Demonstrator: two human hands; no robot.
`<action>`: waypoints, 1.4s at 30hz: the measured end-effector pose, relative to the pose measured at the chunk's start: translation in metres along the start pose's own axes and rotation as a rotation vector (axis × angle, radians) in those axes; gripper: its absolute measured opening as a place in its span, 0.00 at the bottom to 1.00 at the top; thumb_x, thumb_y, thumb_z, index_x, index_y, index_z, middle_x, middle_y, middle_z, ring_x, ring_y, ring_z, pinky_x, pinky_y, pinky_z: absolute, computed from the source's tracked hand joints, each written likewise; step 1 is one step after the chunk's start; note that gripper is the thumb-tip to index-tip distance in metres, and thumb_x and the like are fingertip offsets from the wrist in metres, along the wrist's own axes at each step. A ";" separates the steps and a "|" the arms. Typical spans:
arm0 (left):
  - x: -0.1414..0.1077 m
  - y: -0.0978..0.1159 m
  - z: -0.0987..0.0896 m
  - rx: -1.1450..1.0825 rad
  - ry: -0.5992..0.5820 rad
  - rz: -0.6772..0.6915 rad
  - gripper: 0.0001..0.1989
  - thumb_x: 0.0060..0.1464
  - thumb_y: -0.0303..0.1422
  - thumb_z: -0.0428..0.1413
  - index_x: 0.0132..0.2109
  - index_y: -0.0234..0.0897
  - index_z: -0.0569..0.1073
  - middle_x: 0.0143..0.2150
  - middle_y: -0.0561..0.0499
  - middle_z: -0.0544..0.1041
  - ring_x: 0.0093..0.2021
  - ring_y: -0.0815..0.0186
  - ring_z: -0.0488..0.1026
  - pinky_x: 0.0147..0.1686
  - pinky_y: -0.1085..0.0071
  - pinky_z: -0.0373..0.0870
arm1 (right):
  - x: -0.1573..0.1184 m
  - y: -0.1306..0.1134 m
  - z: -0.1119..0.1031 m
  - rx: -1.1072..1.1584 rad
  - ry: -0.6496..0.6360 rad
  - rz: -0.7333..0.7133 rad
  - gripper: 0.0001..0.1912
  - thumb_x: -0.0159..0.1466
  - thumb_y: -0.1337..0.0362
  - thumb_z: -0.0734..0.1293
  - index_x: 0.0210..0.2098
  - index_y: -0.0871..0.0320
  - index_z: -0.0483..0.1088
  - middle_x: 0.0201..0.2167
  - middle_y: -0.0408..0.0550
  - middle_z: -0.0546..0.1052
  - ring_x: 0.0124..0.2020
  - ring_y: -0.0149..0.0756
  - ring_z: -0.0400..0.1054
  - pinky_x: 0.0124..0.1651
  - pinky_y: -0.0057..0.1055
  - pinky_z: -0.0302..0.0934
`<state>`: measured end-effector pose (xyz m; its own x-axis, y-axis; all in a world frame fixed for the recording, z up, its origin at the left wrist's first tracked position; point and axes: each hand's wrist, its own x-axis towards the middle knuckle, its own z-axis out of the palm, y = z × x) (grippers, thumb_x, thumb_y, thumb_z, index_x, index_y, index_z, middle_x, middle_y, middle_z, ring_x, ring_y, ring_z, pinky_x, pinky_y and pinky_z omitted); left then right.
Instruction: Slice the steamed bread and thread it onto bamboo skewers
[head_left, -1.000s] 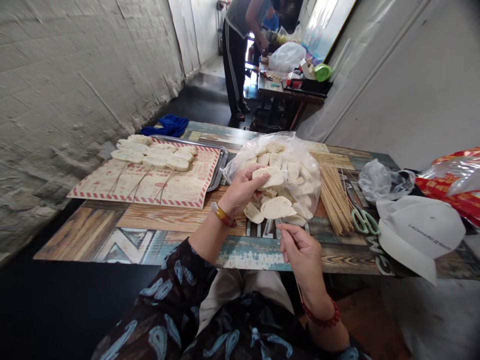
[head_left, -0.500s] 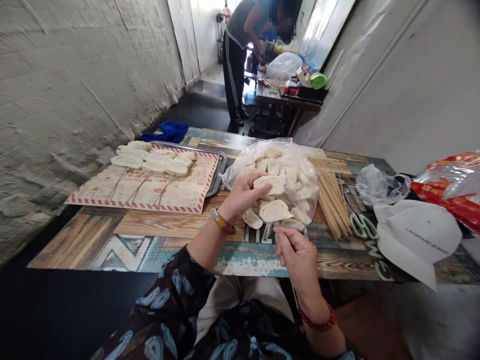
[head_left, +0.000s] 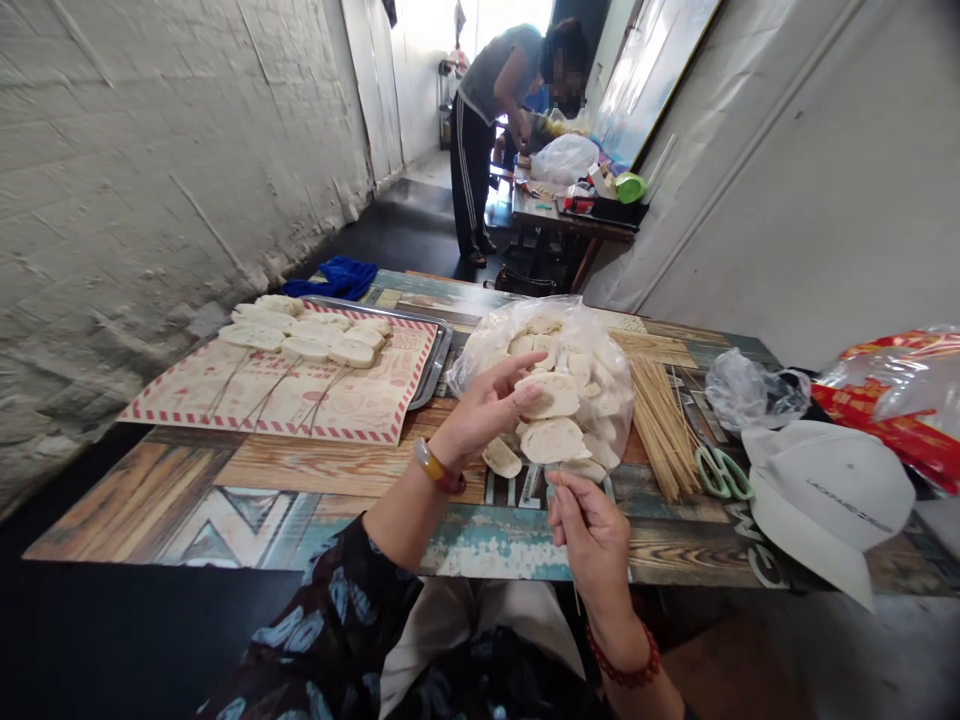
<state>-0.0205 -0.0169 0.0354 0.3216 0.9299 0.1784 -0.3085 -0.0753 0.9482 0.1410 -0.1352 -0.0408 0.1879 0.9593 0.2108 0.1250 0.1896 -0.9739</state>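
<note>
My left hand (head_left: 487,405) is open, its fingers spread beside a pale bread slice (head_left: 556,396); the thumb lies over the slice's left end. A second bread slice (head_left: 555,441) sits just below that one, nearer to me. In front of it my right hand (head_left: 592,525) pinches a thin wooden skewer, most of which is hidden by the fingers. Whether its tip is inside the slices, I cannot tell. Behind both hands a clear plastic bag (head_left: 480,340) holds many more slices, and a small slice (head_left: 501,458) lies by its front left edge.
To the left, skewered bread slices (head_left: 306,348) rest on printed paper (head_left: 345,405) over a metal tray (head_left: 431,375). Loose skewers (head_left: 660,425), green-handled scissors (head_left: 724,475) and a white cap (head_left: 825,500) lie to the right. Another person (head_left: 487,110) bends over a table behind.
My left hand has loosened its grip on the upper slice, and its fingers have spread. My right hand keeps its pinch on the skewer. The camera view has tilted up slightly.
</note>
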 end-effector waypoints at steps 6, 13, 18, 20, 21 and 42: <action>0.000 -0.005 0.001 -0.104 -0.004 -0.049 0.25 0.50 0.50 0.66 0.45 0.33 0.81 0.37 0.48 0.79 0.34 0.68 0.72 0.35 0.74 0.67 | 0.001 0.004 0.001 -0.057 0.020 -0.028 0.14 0.69 0.56 0.67 0.43 0.58 0.81 0.19 0.40 0.74 0.14 0.26 0.64 0.19 0.24 0.62; -0.003 -0.002 0.003 -0.007 -0.053 -0.029 0.22 0.50 0.47 0.66 0.43 0.33 0.81 0.34 0.50 0.77 0.30 0.70 0.68 0.30 0.76 0.64 | 0.002 0.006 0.001 -0.113 0.041 -0.052 0.13 0.69 0.57 0.67 0.43 0.58 0.81 0.20 0.41 0.74 0.15 0.27 0.65 0.20 0.24 0.63; -0.005 0.001 0.004 0.124 -0.070 0.032 0.20 0.52 0.47 0.64 0.41 0.33 0.81 0.34 0.50 0.77 0.31 0.70 0.68 0.30 0.75 0.64 | 0.002 0.005 0.000 -0.136 0.051 -0.084 0.13 0.69 0.57 0.67 0.43 0.58 0.81 0.20 0.40 0.74 0.16 0.26 0.65 0.20 0.25 0.63; -0.005 0.001 0.004 0.161 -0.072 0.041 0.20 0.53 0.48 0.64 0.41 0.33 0.81 0.33 0.50 0.76 0.30 0.70 0.67 0.29 0.75 0.63 | 0.003 0.003 0.000 -0.129 0.051 -0.083 0.13 0.69 0.57 0.67 0.43 0.58 0.81 0.20 0.40 0.74 0.16 0.27 0.65 0.20 0.25 0.63; -0.005 0.001 0.004 0.174 -0.073 0.043 0.20 0.53 0.48 0.63 0.41 0.33 0.81 0.32 0.51 0.76 0.29 0.70 0.66 0.29 0.75 0.62 | 0.003 0.002 0.001 -0.126 0.050 -0.081 0.13 0.69 0.57 0.67 0.43 0.58 0.81 0.20 0.40 0.74 0.16 0.27 0.65 0.20 0.25 0.63; -0.005 0.002 0.007 0.352 -0.059 0.097 0.17 0.55 0.45 0.61 0.35 0.33 0.81 0.30 0.50 0.76 0.31 0.68 0.68 0.29 0.75 0.63 | 0.009 -0.005 0.011 -0.107 0.075 -0.077 0.17 0.69 0.52 0.66 0.33 0.58 0.76 0.18 0.40 0.73 0.14 0.27 0.64 0.19 0.25 0.60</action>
<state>-0.0164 -0.0247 0.0385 0.3606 0.8907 0.2768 -0.0166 -0.2906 0.9567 0.1317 -0.1253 -0.0352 0.2455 0.9236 0.2946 0.2443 0.2352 -0.9408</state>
